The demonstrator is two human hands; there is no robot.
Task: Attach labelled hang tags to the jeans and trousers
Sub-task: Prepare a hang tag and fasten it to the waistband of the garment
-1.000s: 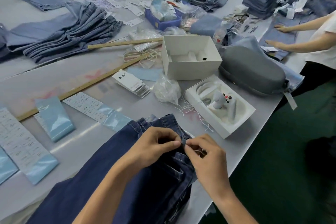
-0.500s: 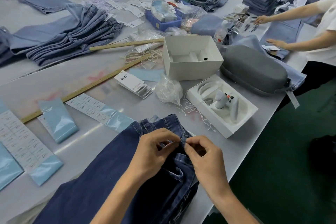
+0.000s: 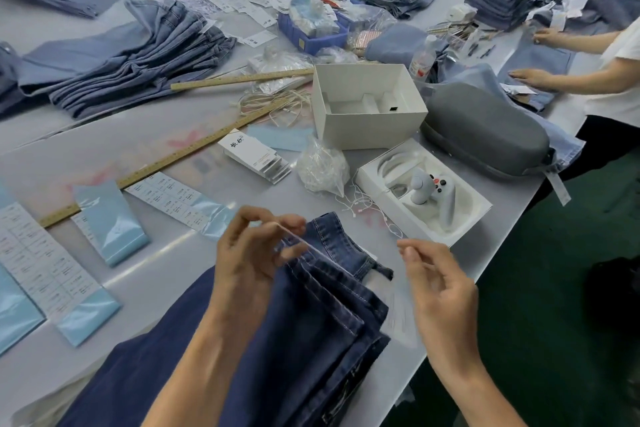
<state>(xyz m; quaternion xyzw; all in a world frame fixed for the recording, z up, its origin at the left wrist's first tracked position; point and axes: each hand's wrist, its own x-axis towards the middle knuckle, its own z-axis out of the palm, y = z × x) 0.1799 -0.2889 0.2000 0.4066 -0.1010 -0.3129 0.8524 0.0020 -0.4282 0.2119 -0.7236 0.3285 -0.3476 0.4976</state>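
Looking at our hands: our left hand (image 3: 256, 253) is up over the jeans with fingers loosely curled; a thin pale thread seems to run by its fingertips, but it is blurred, so we cannot tell if it is pinched; our right hand (image 3: 440, 284) is up by the table edge, thumb and first finger close together, and we cannot tell if they hold anything
Where the jeans are: the dark blue jeans (image 3: 311, 315) lie folded on the grey table (image 3: 173, 253), right in front of us, near its edge
How they feel: we think the jeans are soft and floppy, thick and a bit heavy; they bend, they do not break
Where to hold: we think the belt loop (image 3: 375, 269) at the waistband is the best spot for a thread; the cloth there is firm
Which way they point: the long side runs from low left to upper right; the waistband end points to the white tray (image 3: 460, 218)
Tags: a stack of hang tags (image 3: 254, 155) lies farther up the table; the thread is thin and light, easy to drop
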